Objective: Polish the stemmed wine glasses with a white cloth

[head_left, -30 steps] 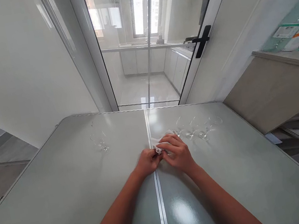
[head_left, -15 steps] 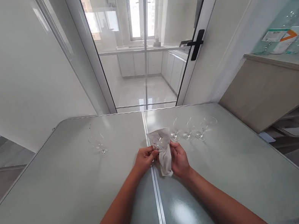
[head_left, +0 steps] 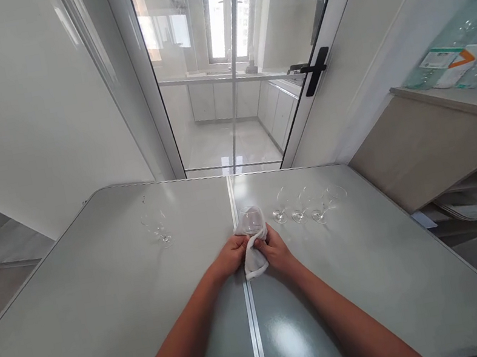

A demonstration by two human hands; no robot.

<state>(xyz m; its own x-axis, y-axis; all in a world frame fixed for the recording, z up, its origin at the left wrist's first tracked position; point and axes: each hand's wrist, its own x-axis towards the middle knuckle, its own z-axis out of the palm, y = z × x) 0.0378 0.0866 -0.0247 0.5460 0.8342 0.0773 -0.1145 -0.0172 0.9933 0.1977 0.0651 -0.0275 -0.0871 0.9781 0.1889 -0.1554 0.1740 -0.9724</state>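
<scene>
A clear wine glass (head_left: 252,220) stands bowl-up between my hands above the middle of the table, with a pale grey-white cloth (head_left: 254,263) wrapped around it. My left hand (head_left: 231,255) is closed at the lower left of the bowl, its fingers pinched by the glass; the stem is hidden. My right hand (head_left: 275,249) grips the cloth against the right side of the bowl, thumb over the fold. The cloth's lower end hangs down toward me.
Several other wine glasses stand on the table: one glass (head_left: 165,238) to the left, and a row (head_left: 299,216) close to my right hand. A metal seam (head_left: 253,336) divides the tabletop. Behind is a glass door with a black handle (head_left: 316,71); bottles (head_left: 453,63) sit on a right-hand shelf.
The cloth has been shifted around the glass, and its upper flap has folded, so the bowl shows more upright. My right hand has moved slightly left, its thumb now across the cloth.
</scene>
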